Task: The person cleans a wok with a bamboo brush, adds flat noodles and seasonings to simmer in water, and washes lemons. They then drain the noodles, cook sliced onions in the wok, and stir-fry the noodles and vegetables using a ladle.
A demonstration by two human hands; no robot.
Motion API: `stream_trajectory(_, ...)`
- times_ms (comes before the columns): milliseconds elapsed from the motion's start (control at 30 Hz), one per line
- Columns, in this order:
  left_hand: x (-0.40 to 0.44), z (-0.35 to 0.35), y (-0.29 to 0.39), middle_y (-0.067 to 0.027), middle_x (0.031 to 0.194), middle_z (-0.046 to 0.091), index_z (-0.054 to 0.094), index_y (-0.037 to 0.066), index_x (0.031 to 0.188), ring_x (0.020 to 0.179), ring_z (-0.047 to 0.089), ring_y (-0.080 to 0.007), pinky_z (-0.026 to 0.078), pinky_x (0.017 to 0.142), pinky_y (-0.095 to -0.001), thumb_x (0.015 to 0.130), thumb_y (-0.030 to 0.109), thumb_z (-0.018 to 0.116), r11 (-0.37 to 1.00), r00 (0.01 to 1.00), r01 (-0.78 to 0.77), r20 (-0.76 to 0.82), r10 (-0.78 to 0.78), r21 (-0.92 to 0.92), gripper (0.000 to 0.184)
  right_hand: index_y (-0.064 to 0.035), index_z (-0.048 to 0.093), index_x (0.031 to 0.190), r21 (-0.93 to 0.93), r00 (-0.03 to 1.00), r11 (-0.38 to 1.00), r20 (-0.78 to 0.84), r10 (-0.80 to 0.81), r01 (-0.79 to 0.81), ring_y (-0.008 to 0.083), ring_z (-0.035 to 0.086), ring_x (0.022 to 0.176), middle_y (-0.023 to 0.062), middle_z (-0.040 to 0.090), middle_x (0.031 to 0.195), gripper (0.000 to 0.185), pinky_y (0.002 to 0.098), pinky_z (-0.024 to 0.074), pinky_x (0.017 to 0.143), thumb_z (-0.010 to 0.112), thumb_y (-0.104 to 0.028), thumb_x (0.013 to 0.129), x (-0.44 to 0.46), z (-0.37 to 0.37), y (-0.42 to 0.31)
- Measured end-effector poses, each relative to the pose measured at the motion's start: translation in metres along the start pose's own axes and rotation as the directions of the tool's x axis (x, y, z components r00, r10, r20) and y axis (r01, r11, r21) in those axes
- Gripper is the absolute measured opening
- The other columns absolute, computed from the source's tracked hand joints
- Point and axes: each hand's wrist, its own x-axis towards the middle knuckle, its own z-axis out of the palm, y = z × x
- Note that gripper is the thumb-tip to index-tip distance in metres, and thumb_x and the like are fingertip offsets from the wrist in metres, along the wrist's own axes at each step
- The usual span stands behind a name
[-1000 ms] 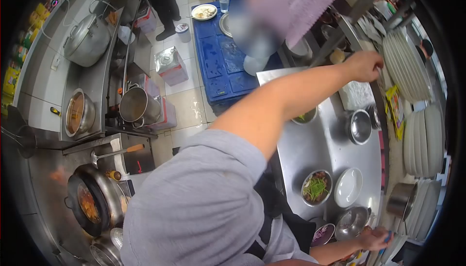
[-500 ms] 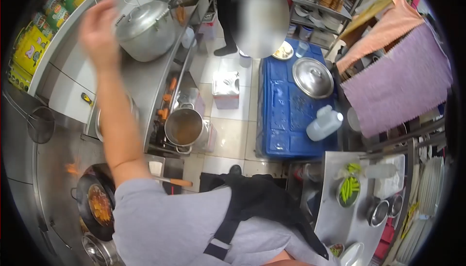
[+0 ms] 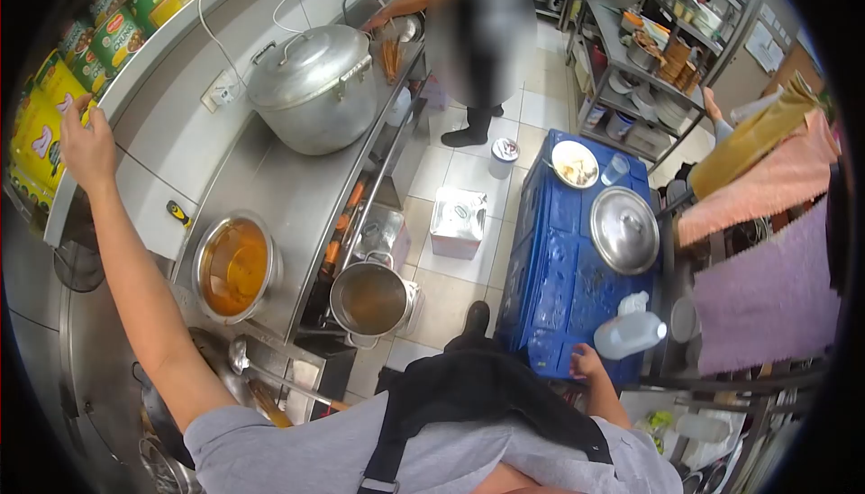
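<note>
My left hand is raised at the front end of the wall shelf, its fingers bent together in front of yellow packages. A bit of yellow shows at the fingertips, too small to name. Below that arm, a metal bowl of orange liquid, probably oil, sits on the steel counter. My right hand hangs low beside the near edge of the blue chest, fingers loosely bent and apart, with nothing visible in them. Close to it, a translucent plastic jug lies tilted on the chest.
A large lidded pot stands on the counter, with a co-worker's arm beyond it. On the floor are a deep pot and a square tin. A ladle lies near the wok. Cloths hang at right.
My left hand has moved leftward and down to the shelf's end. My right hand has come into view by the blue chest. The view has shifted, uncovering the bowl of orange liquid.
</note>
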Motion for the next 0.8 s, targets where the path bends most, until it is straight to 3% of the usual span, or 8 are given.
stream_trajectory(100, -0.003, 0.021, -0.009, -0.0059, 0.095, 0.071, 0.071, 0.018, 0.100, 0.086, 0.066, -0.0258, 0.050, 0.077, -0.0396, 0.087, 0.029, 0.056, 0.964, 1.000, -0.020, 0.008, 0.019, 0.266, 0.023, -0.0149, 0.049, 0.128, -0.076, 0.995, 0.993, 0.056, -0.086, 0.090, 0.0214, 0.060, 0.052, 0.0111, 0.060, 0.072, 0.039, 0.0361, 0.0501, 0.045, 0.057, -0.013, 0.090, 0.059, 0.014, -0.070)
stream_trajectory(200, -0.002, 0.043, -0.014, 0.0017, 0.070, 0.070, 0.074, 0.023, 0.083, 0.063, 0.066, -0.0220, 0.049, 0.058, -0.0377, 0.082, 0.032, 0.060, 0.858, 0.980, 0.151, -0.188, -0.065, 0.491, 0.017, -0.0155, 0.048, 0.129, -0.150, 0.986, 0.985, 0.152, -0.062, 0.085, 0.0219, 0.061, 0.053, 0.0109, 0.061, 0.073, 0.040, 0.0372, 0.0511, 0.047, 0.057, -0.013, 0.090, 0.105, 0.016, -0.140)
stream_trajectory(333, -0.003, 0.048, -0.024, 0.0004, 0.072, 0.071, 0.075, 0.021, 0.084, 0.062, 0.066, -0.0232, 0.049, 0.056, -0.0380, 0.080, 0.030, 0.062, 0.813, 0.972, 0.087, -0.228, 0.057, 0.576, 0.016, -0.0155, 0.049, 0.128, -0.246, 0.975, 0.962, 0.212, -0.064, 0.116, 0.0223, 0.062, 0.054, 0.0107, 0.062, 0.075, 0.039, 0.0396, 0.0519, 0.048, 0.056, -0.013, 0.090, 0.154, 0.026, -0.220)
stream_trajectory(433, -0.008, 0.048, -0.025, -0.0014, 0.073, 0.072, 0.075, 0.020, 0.083, 0.063, 0.067, -0.0239, 0.051, 0.057, -0.0363, 0.079, 0.028, 0.064, 0.831, 0.953, 0.142, -0.301, 0.032, 0.538, 0.014, -0.0146, 0.051, 0.127, -0.270, 0.977, 0.955, 0.202, -0.072, 0.126, 0.0219, 0.062, 0.054, 0.0106, 0.063, 0.076, 0.038, 0.0400, 0.0523, 0.049, 0.057, -0.014, 0.089, 0.184, 0.025, -0.272)
stream_trajectory(533, -0.010, 0.050, -0.020, -0.0073, 0.076, 0.072, 0.075, 0.014, 0.082, 0.067, 0.069, -0.0215, 0.053, 0.061, -0.0328, 0.081, 0.026, 0.065, 0.846, 0.897, 0.348, -0.405, -0.176, 0.404, 0.016, -0.0109, 0.053, 0.125, -0.334, 0.965, 0.914, 0.196, -0.172, 0.231, 0.0202, 0.061, 0.055, 0.0095, 0.061, 0.072, 0.038, 0.0354, 0.0511, 0.046, 0.056, -0.011, 0.087, 0.187, 0.035, -0.334)
stream_trajectory(633, -0.012, 0.054, -0.015, -0.0099, 0.076, 0.072, 0.073, 0.004, 0.085, 0.068, 0.069, -0.0196, 0.054, 0.063, -0.0293, 0.083, 0.021, 0.067, 0.871, 0.863, 0.371, -0.466, -0.195, 0.323, 0.019, -0.0107, 0.053, 0.125, -0.310, 0.974, 0.930, 0.165, -0.154, 0.199, 0.0209, 0.062, 0.055, 0.0099, 0.061, 0.072, 0.038, 0.0351, 0.0504, 0.044, 0.057, -0.011, 0.088, 0.214, 0.043, -0.361)
stream_trajectory(700, -0.022, 0.056, -0.023, -0.0114, 0.079, 0.072, 0.070, -0.005, 0.090, 0.069, 0.068, -0.0186, 0.055, 0.066, -0.0258, 0.086, 0.013, 0.067, 0.915, 0.816, 0.395, -0.489, -0.309, 0.079, 0.018, -0.0106, 0.053, 0.125, -0.318, 0.977, 0.932, 0.176, -0.123, 0.175, 0.0217, 0.062, 0.056, 0.0102, 0.061, 0.072, 0.037, 0.0364, 0.0506, 0.045, 0.057, -0.011, 0.088, 0.220, 0.049, -0.382)
stream_trajectory(800, -0.027, 0.051, -0.036, -0.0127, 0.086, 0.071, 0.067, -0.008, 0.095, 0.075, 0.067, -0.0174, 0.056, 0.068, -0.0243, 0.089, 0.006, 0.064, 0.944, 0.837, 0.312, -0.501, -0.221, 0.105, 0.015, -0.0100, 0.052, 0.125, -0.398, 0.964, 0.904, 0.262, -0.052, 0.157, 0.0231, 0.063, 0.057, 0.0111, 0.061, 0.072, 0.036, 0.0376, 0.0506, 0.045, 0.057, -0.011, 0.089, 0.243, 0.058, -0.399)
